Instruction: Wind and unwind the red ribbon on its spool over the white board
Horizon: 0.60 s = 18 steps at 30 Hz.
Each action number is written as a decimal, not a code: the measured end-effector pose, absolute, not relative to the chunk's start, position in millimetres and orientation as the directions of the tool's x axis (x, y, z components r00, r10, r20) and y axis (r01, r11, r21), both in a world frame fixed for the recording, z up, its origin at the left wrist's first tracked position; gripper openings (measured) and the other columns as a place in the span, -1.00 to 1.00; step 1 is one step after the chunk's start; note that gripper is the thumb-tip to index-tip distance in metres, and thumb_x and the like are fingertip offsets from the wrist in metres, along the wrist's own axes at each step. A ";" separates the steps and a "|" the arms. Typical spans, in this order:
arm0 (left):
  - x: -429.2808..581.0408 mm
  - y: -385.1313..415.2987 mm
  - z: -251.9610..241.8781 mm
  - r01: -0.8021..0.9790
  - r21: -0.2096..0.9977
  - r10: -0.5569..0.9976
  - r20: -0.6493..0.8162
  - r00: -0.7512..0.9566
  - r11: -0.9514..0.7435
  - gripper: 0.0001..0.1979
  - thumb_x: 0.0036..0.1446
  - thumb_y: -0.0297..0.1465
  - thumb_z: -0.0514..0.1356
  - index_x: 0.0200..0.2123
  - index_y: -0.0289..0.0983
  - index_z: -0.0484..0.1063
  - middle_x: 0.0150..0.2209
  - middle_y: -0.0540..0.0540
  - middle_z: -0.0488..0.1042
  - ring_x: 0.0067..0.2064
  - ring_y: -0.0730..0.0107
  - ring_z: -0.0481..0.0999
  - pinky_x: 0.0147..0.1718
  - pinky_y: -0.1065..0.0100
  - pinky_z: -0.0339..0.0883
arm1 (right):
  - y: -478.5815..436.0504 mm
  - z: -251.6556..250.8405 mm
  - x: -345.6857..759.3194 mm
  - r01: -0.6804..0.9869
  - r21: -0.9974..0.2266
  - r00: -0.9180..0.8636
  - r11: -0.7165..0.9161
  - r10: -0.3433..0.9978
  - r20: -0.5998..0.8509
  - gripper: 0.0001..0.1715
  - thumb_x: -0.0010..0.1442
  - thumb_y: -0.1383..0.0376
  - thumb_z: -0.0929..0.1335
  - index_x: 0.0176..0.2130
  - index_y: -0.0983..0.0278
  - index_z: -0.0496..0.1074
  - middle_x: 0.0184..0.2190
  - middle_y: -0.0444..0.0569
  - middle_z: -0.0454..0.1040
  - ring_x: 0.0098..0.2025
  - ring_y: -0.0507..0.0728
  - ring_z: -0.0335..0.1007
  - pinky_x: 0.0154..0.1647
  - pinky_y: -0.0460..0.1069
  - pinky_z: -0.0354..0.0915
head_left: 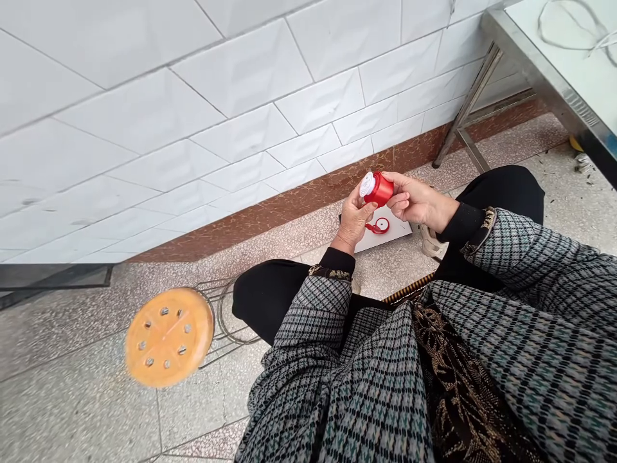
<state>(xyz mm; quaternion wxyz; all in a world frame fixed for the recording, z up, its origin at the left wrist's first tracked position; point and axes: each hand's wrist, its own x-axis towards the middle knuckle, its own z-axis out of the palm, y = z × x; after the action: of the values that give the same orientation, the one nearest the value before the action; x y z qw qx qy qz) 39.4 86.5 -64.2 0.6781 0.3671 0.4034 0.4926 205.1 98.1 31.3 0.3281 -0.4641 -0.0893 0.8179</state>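
Left hand (pixel 355 215) and right hand (pixel 417 202) close together, fingers (pixel 369 208) bent, both wrists (pixel 342 243) forward

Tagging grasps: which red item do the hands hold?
The red spool, held between left hand and right hand; the other red item lies on the white board below.

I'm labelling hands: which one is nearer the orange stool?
Left. The left hand is above and right of the orange stool in view; the right hand is farther right.

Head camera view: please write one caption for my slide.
Left hand and right hand hold a red ribbon spool over a flat white surface, beside a tiled wall.
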 end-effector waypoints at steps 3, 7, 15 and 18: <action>45.1 84.2 -62.9 -0.415 0.880 0.972 -0.185 0.147 0.230 -0.35 -0.20 -0.11 0.65 -0.03 -0.18 0.60 -0.52 0.17 0.30 -0.62 0.69 -0.02 -0.67 0.45 -0.11 | 93.3 29.3 198.9 -0.518 -0.450 -0.325 -0.727 0.654 -0.683 -0.67 0.40 0.14 0.51 -0.28 0.23 0.39 -0.66 -0.34 0.13 -0.71 -0.15 -0.10 -0.75 -0.27 -0.01; 60.2 77.7 -59.1 -0.416 0.882 0.974 -0.221 0.053 0.223 -0.46 -0.09 -0.04 0.60 -0.17 -0.23 0.59 -0.57 0.17 0.29 -0.63 0.69 0.07 -0.68 0.47 -0.05 | 78.5 21.3 182.6 -0.595 -0.518 -0.200 -0.615 0.738 -0.645 -0.64 0.38 0.18 0.53 -0.32 0.23 0.36 -0.63 -0.31 0.25 -0.68 -0.14 0.02 -0.68 -0.25 0.12; 74.6 74.5 -60.8 -0.363 0.899 0.955 -0.289 -0.070 0.245 -0.51 0.05 -0.10 0.55 -0.08 -0.23 0.53 -0.49 0.11 0.43 -0.59 0.64 0.19 -0.60 0.47 0.04 | 82.5 13.2 179.0 -0.636 -0.568 -0.085 -0.523 0.778 -0.622 -0.67 0.41 0.26 0.51 -0.33 0.24 0.36 -0.63 -0.29 0.28 -0.66 -0.13 0.06 -0.66 -0.24 0.10; 69.2 75.7 -63.2 -0.301 0.920 0.960 -0.276 -0.050 0.249 -0.56 0.05 -0.08 0.54 -0.24 -0.25 0.51 -0.56 0.13 0.35 -0.59 0.61 0.19 -0.60 0.48 0.01 | 95.2 13.3 190.2 -0.657 -0.555 -0.063 -0.510 0.771 -0.634 -0.70 0.45 0.27 0.47 -0.31 0.24 0.35 -0.63 -0.30 0.27 -0.67 -0.14 0.04 -0.67 -0.26 0.06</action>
<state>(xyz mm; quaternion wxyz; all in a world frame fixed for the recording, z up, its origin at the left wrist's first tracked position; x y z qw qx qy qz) 69.2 75.7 -63.2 0.6076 0.3256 0.5055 0.5189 190.2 95.2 13.3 0.4915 -0.4765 -0.0599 0.7265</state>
